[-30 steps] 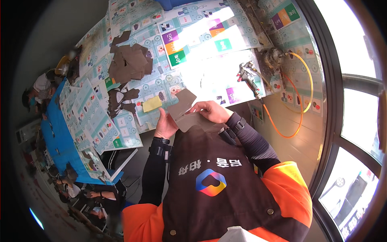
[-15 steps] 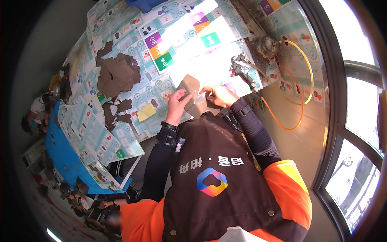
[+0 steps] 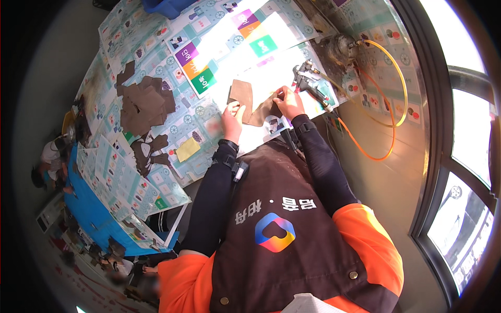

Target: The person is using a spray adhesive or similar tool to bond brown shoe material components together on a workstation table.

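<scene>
A flat brown piece (image 3: 241,94) of leather-like material, bent in a V or U shape, is stretched between my two hands over the sunlit near part of the table. My left hand (image 3: 233,122) grips its left arm near the lower edge, thumb on top. The other end is pinched in my right hand (image 3: 290,103), close to a spray gun (image 3: 309,83) lying on the table. Whether it is one piece or two joined at the bend, I cannot tell.
Left of my hands lie a pile of brown pieces (image 3: 146,107), more dark cut pieces (image 3: 148,151) and a yellow pad (image 3: 188,149). A stained metal pot (image 3: 342,49) with yellow and orange hoses (image 3: 380,158) stands right. A blue bin (image 3: 168,6) is at the far edge.
Both hands have moved away from my apron, carrying the brown piece farther over the table. My right hand has gone up and right, and the piece is now spread open between my hands.
</scene>
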{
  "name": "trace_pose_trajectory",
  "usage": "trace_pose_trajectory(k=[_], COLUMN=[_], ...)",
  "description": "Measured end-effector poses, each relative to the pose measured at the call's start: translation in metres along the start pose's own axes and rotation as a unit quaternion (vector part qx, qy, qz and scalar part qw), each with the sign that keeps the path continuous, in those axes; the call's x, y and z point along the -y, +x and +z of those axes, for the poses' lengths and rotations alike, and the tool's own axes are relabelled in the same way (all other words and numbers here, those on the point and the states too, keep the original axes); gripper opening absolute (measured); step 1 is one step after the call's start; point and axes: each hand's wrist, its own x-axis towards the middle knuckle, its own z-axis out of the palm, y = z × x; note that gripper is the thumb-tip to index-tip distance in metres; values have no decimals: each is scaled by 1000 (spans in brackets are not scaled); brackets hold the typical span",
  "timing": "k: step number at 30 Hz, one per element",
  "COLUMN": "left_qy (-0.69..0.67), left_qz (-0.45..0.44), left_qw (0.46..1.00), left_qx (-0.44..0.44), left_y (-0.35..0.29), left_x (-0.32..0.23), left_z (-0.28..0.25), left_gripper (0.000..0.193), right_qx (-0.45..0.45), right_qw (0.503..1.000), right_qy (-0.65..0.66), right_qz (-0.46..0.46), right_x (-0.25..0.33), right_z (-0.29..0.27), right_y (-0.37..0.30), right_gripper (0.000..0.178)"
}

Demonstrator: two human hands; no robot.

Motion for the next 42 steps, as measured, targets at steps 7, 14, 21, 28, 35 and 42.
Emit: trace_pose_trajectory(k=[7, 14, 21, 28, 35, 42], left_qy=[48, -18, 63, 75, 167, 153], left_qz=[-36, -59, -58, -22, 26, 26], left_qw=[998, 997, 996, 997, 980, 984], left_qx=[18, 38, 17, 10, 103, 90], left_y=[14, 10, 10, 5, -4, -5], left_x=[7, 1, -8, -10, -15, -18], left_z=[2, 0, 0, -8, -22, -23], left_gripper=[29, 31, 32, 29, 30, 35], right_qx=[4, 6, -7, -192, -88, 109], right_qw=[999, 999, 994, 927, 930, 987], right_qy=[-43, -43, -99, -308, -341, 117], right_qz=[-18, -15, -42, -93, -110, 3], right_x=[7, 16, 11, -2, -32, 15], right_z=[-11, -22, -15, -50, -63, -85], right_y=[-3, -10, -6, 8, 29, 3], right_gripper=[22, 20, 20, 48, 61, 28])
